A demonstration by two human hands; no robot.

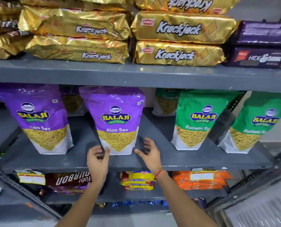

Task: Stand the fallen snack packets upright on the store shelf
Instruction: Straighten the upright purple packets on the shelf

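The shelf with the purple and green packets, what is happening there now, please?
A person is tidying the middle shelf of a grey store rack. Both hands are at the base of the middle purple Aloo Sev packet, the left hand at its lower left corner and the right hand at its lower right, fingers spread and not closed on it. That packet stands upright, as do the other purple packet and two green Ratlami Sev packets in the front row.
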